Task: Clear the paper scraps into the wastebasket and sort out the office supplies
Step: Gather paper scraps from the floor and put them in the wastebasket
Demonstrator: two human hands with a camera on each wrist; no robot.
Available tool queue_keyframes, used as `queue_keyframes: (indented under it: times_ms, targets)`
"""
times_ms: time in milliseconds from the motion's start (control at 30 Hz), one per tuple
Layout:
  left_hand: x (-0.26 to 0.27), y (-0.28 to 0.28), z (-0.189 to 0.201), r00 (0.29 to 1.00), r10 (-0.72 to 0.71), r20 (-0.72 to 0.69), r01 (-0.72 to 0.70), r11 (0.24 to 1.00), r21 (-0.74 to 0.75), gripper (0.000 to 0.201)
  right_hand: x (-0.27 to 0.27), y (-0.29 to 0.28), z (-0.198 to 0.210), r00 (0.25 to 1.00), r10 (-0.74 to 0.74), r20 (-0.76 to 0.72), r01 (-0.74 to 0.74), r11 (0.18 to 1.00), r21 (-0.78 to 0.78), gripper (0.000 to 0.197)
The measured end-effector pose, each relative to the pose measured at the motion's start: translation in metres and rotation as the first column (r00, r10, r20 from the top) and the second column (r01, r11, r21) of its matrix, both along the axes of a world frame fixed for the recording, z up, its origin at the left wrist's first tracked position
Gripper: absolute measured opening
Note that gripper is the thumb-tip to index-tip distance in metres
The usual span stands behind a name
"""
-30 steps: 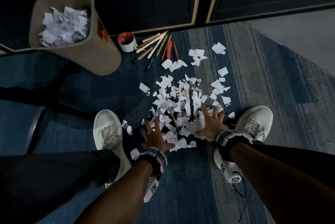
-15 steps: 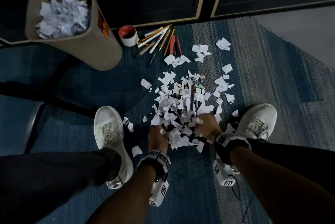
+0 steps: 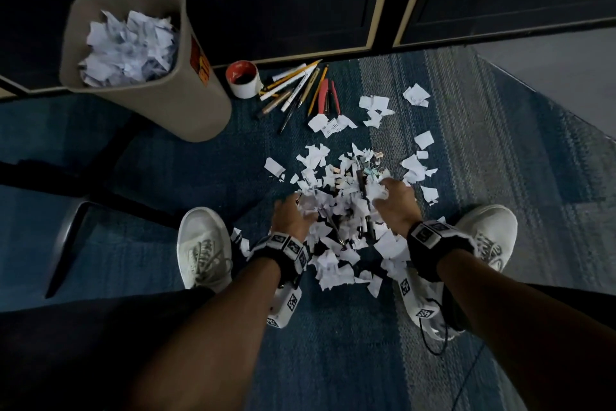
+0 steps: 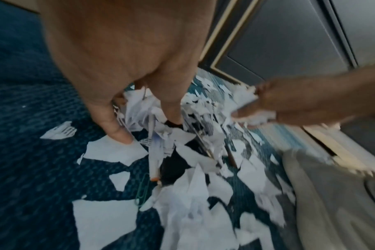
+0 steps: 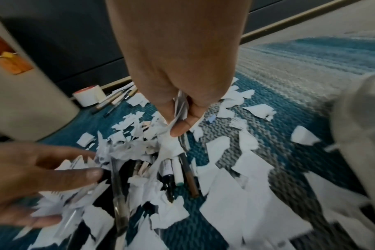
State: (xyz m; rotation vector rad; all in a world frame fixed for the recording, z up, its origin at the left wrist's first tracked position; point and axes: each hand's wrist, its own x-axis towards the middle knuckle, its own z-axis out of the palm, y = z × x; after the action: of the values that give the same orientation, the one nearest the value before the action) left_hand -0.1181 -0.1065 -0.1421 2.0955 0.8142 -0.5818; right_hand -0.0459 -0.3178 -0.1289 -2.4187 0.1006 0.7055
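Note:
A heap of white paper scraps [image 3: 336,207] lies on the blue carpet between my shoes. My left hand [image 3: 293,214] and right hand [image 3: 393,197] hover just over it, each with fingers curled round a bunch of scraps. In the left wrist view my left hand [image 4: 143,121] clutches crumpled scraps, and a white pen [image 4: 154,157] hangs among them. In the right wrist view my right hand [image 5: 180,118] pinches scraps against a thin grey pen. Several pens [image 5: 168,175] lie uncovered under the pile. The beige wastebasket [image 3: 166,110], heaped with scraps, stands at the far left.
A tape roll [image 3: 241,79], a row of pens and pencils [image 3: 293,87] and a red tool [image 3: 328,95] lie by the dark cabinet. A green paper clip [image 4: 142,192] sits on the carpet. My white shoes [image 3: 203,247] [image 3: 486,234] flank the pile; a chair leg [image 3: 66,234] stands left.
My hands, flat on the heap's near edge, closed on scraps and rose forward over its middle. Loose scraps have dropped back and pens show underneath.

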Motion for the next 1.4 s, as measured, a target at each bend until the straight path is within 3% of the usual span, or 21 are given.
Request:
queue_keyframes:
  times_ms: [100,233,367,567,667,867,933,1033,1100,1133,1233,1300,1400]
  targets:
    - [-0.001,-0.004,-0.012,0.991,-0.131,-0.034,0.133,0.989,0.069,0.065,0.006,0.021,0.001,0.995,0.102,0.012,-0.102,0.995,0.021,0.047]
    - [-0.001,-0.004,-0.021,0.99,-0.139,0.034,0.138,0.99,0.041,0.048,0.0,0.048,-0.005,0.954,0.3,0.004,-0.3,0.954,-0.001,0.036]
    - [0.001,0.009,-0.023,0.998,-0.043,0.04,0.044,0.998,-0.036,0.031,-0.008,0.064,-0.015,0.885,0.466,0.003,-0.463,0.878,-0.121,0.047]
    - [0.008,0.03,-0.017,0.993,-0.115,-0.012,0.115,0.993,0.009,0.04,-0.007,0.063,-0.017,0.858,0.514,-0.01,-0.51,0.848,-0.144,0.037]
    - [0.017,0.041,-0.001,0.99,-0.135,-0.024,0.137,0.988,0.067,0.041,0.008,0.056,-0.01,0.895,0.436,-0.098,-0.446,0.886,-0.128,0.039]
    - [0.06,0.068,0.065,0.968,-0.246,0.042,0.241,0.966,0.097,0.041,0.063,0.049,0.062,0.895,0.395,-0.205,-0.423,0.899,-0.115,0.06]
    - [0.076,0.077,0.101,0.951,-0.296,0.087,0.284,0.95,0.127,0.038,0.087,0.056,0.098,0.879,0.433,-0.199,-0.459,0.882,-0.106,0.056]
    - [0.103,0.097,0.166,0.907,-0.386,0.166,0.357,0.917,0.179,0.017,0.116,0.076,0.175,0.822,0.534,-0.198,-0.564,0.811,-0.156,0.053]
    - [0.121,0.112,0.213,0.871,-0.45,0.198,0.388,0.876,0.285,0.018,0.136,0.096,0.222,0.81,0.569,-0.141,-0.587,0.79,-0.179,0.03]
    - [0.128,0.122,0.233,0.866,-0.454,0.208,0.378,0.868,0.323,0.023,0.144,0.108,0.241,0.808,0.583,-0.09,-0.589,0.787,-0.185,0.018]
    - [0.145,0.155,0.277,0.866,-0.406,0.292,0.31,0.894,0.324,0.024,0.163,0.147,0.28,0.802,0.596,0.019,-0.587,0.794,-0.156,0.029]
    - [0.149,0.176,0.289,0.861,-0.381,0.336,0.272,0.905,0.328,0.02,0.167,0.174,0.293,0.812,0.575,0.103,-0.567,0.818,-0.093,0.025]
    - [0.145,0.2,0.286,0.863,-0.203,0.463,0.08,0.959,0.27,0.018,0.167,0.218,0.284,0.857,0.467,0.219,-0.491,0.868,0.069,0.017]
